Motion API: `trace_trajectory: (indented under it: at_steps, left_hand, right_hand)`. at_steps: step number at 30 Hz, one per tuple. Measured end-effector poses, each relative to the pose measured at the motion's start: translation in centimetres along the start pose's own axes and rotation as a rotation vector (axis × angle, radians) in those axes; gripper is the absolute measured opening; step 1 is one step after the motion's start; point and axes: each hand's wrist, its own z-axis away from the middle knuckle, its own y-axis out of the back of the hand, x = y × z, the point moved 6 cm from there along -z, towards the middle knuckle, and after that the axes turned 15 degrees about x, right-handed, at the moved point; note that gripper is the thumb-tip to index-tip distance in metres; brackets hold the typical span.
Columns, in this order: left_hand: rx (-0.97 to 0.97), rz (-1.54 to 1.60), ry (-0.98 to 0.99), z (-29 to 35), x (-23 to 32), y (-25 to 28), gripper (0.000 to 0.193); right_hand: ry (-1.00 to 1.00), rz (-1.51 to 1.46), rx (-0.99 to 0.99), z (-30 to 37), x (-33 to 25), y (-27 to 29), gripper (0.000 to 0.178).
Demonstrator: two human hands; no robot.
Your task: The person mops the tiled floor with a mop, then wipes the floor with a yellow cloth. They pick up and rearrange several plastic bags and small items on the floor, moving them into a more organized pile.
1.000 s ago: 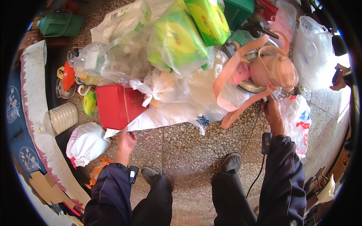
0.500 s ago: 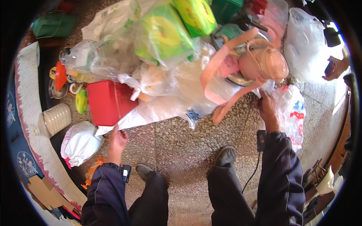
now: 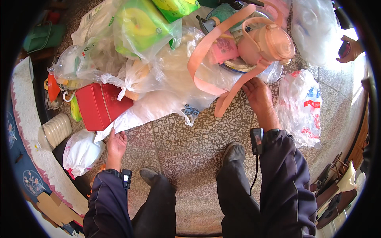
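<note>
My left hand [image 3: 116,146] is open, palm turned up and fingers loosely bent. Its fingertips touch the edge of a white plastic sheet [image 3: 131,120], just below a red box [image 3: 99,105]. My right hand [image 3: 260,99] is also open, fingers apart, reaching beneath a peach strap [image 3: 238,85] at the near right of the pile. The strap belongs to a peach lidded bottle [image 3: 274,43]. Close by are a pink pack [image 3: 224,48] and the rim of a plate. A tied clear bag [image 3: 137,75] lies on the sheet behind the red box.
Green tissue packs [image 3: 145,29] in clear plastic sit at the back. A white bag with red and blue print [image 3: 299,107] lies right of my right hand. A white tied bag [image 3: 82,152] and a ribbed container [image 3: 57,129] are at left. Another person's hand [image 3: 351,49] holds a dark object.
My right hand has let go of the plastic edge, moved left under the strap and turned palm up. My left hand's fingers have loosened at the sheet's edge. The whole view has shifted slightly.
</note>
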Motion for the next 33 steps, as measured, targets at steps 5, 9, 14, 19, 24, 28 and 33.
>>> trace_trajectory:
  at_steps: [5,9,14,19,24,28,33]
  left_hand:
    - [-0.028,-0.01,-0.041,0.8,0.2,-0.4,0.03]
    - [-0.034,-0.046,-0.064,1.2,0.2,-0.7,0.03]
    - [-0.001,-0.047,-0.054,1.2,0.3,-0.5,0.029]
    - [-0.005,-0.048,-0.05,1.0,0.6,-0.3,0.027]
    - [0.002,-0.051,-0.037,0.9,0.4,-0.1,0.026]
    - [0.007,-0.079,-0.053,1.1,0.3,-0.3,0.028]
    - [0.003,-0.085,-0.068,0.9,0.4,-0.1,0.028]
  right_hand:
    - [-0.032,0.201,0.085,-1.1,-0.6,0.8,0.021]
    - [0.012,0.384,0.153,-0.6,-1.2,0.6,0.02]
    - [0.17,0.316,0.311,0.2,-1.1,-0.4,0.02]
    - [0.226,0.019,0.327,-0.3,-0.5,-0.8,0.017]
    - [0.106,0.049,0.283,-0.9,-0.5,-0.5,0.021]
    - [0.055,0.159,0.274,-1.0,-0.4,-0.1,0.028]
    - [0.054,0.112,0.218,-0.7,0.0,1.0,0.029]
